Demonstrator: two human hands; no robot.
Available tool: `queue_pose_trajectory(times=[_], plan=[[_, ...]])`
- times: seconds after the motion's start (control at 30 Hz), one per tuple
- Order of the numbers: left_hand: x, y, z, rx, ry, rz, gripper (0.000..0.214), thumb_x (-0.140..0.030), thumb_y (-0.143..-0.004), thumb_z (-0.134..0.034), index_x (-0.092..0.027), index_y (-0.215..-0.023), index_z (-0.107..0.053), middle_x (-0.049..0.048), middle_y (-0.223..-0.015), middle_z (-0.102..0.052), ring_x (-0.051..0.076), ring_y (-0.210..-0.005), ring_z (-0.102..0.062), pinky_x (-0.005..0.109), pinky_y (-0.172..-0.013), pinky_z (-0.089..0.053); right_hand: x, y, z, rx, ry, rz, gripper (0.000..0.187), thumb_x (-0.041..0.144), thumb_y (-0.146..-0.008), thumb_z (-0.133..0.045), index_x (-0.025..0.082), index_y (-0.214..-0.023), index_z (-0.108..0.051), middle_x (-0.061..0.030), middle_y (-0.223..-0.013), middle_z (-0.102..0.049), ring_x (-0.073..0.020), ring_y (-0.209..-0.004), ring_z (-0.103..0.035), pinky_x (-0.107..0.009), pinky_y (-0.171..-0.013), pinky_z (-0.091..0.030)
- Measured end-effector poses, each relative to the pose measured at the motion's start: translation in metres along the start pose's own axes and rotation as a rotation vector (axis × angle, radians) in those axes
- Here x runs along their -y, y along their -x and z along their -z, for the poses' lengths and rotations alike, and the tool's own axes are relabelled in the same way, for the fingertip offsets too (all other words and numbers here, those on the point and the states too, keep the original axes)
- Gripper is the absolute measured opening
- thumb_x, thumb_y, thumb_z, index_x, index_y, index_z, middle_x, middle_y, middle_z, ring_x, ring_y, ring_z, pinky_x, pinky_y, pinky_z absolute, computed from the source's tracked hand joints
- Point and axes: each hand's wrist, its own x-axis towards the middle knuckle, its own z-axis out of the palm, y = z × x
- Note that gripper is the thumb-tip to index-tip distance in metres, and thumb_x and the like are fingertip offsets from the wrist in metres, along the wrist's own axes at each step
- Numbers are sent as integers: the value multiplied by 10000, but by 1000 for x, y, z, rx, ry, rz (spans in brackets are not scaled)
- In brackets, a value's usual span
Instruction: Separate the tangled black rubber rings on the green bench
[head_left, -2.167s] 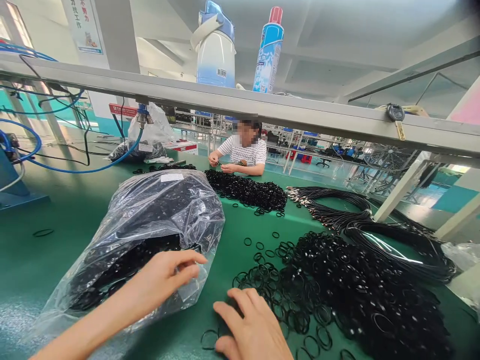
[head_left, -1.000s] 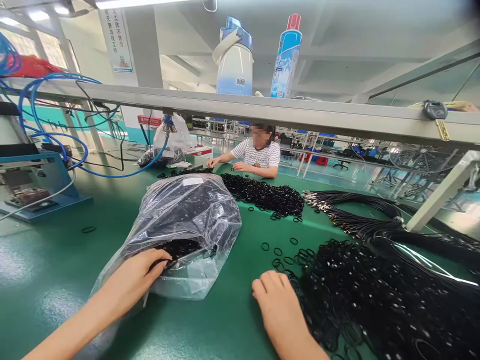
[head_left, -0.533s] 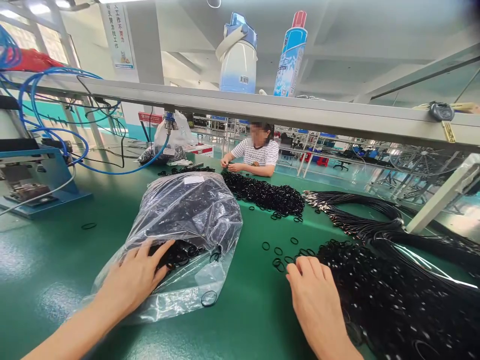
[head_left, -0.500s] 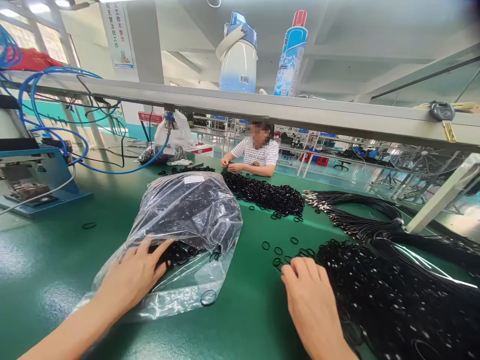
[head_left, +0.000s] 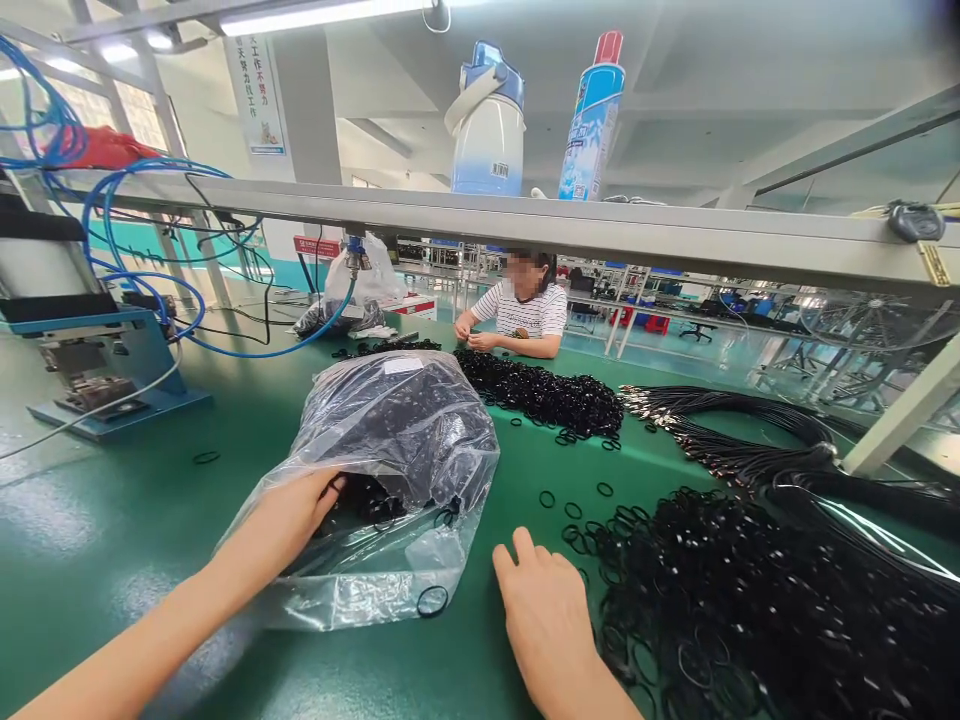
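Observation:
A clear plastic bag [head_left: 461, 450] full of black rings lies on the green table, its mouth toward me. My left hand [head_left: 304, 505] reaches into that mouth at the black rings [head_left: 371, 500]; the plastic and the rings hide its fingertips, so its grip is unclear. To the right of the bag, my right hand [head_left: 544, 610] hovers low over the table, back up, fingers bent and slightly apart, with nothing visible in it. Beside it on the right spreads a large heap of loose black rings [head_left: 757, 590]. One single ring [head_left: 432, 601] rests at the bag's front edge.
Another heap of rings [head_left: 540, 392] lies farther back, before a seated person in a striped shirt [head_left: 529, 315]. Bundled black cables [head_left: 720, 435] lie at right. A blue press [head_left: 112, 370] stands left. Overhead runs a shelf [head_left: 420, 212] with a thermos [head_left: 489, 140] and spray can [head_left: 594, 125].
My left hand has gone deeper into the bag, its fingers now mostly hidden. My right hand has moved left, away from the ring heap. The view has shifted slightly.

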Motion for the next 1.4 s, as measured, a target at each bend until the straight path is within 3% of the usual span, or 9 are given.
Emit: queue_pose_trajectory(times=[0.2,0.33,0.47,0.63,0.8,0.93,1.1,1.23,1.4], plan=[[-16,-7,10,20,166,72,408,-396,-822,-412,-201,-1055,-684,56,-1062,-739,287,-941,-667,329,-832,-507,27,1,-14,-30,-234,163,92,225,-830,-626,269,-900,-586,4,-923,-604,-191,-740,-610,-297,-584,-409],[-21,-5,19,58,270,116,415,-391,-815,-431,-183,-1076,-678,37,-940,-762,243,-751,-687,288,-714,-540,36,-6,-25,15,-303,146,93,134,-831,-597,222,-807,-583,4,-891,-627,-171,-759,-609,-265,-599,-397],[-30,1,26,129,632,215,395,-439,-813,-509,-216,-1105,-655,4,-890,-744,202,-714,-650,249,-648,-526,19,-1,-18,43,-332,77,128,81,-836,-564,202,-799,-579,2,-814,-636,-183,-744,-599,-280,-624,-382],[-64,11,34,251,1012,361,323,-409,-781,-619,-238,-1052,-661,-41,-711,-672,120,-582,-520,174,-535,-429,2,16,-10,31,-449,29,178,38,-828,-543,210,-784,-556,30,-757,-618,-156,-697,-574,-260,-606,-364],[-96,22,36,366,1116,381,304,-416,-786,-638,-265,-1049,-650,-56,-716,-625,98,-576,-457,150,-507,-369,-30,27,-10,-19,-147,-47,227,-11,-793,-499,196,-782,-592,-33,-754,-614,-224,-697,-558,-335,-618,-373],[-122,22,23,453,1170,307,277,-433,-809,-611,-243,-1003,-663,-54,-718,-592,91,-593,-433,156,-540,-367,-54,40,-12,-182,-88,-40,328,-28,-762,-532,205,-977,-614,-58,-969,-645,-252,-835,-554,-365,-687,-392],[-155,15,4,524,1241,228,271,-431,-819,-590,-188,-901,-677,-49,-680,-556,82,-573,-405,164,-528,-334,-27,36,-27,-211,-328,254,407,247,-834,-643,298,-1211,-497,-1,-1325,-515,-237,-1135,-468,-336,-834,-391],[-162,12,6,510,1241,252,250,-426,-810,-595,-195,-881,-658,-51,-674,-541,81,-551,-396,172,-513,-307,-13,19,-33,-145,-214,127,73,200,-863,-608,236,-925,-599,1,-974,-647,-189,-860,-551,-300,-687,-392],[-163,16,9,533,1198,269,258,-451,-812,-573,-196,-802,-610,-55,-642,-501,87,-523,-375,184,-502,-291,-48,21,-29,-126,-74,29,196,8,-823,-539,186,-758,-588,-39,-758,-603,-220,-734,-520,-342,-666,-356]])
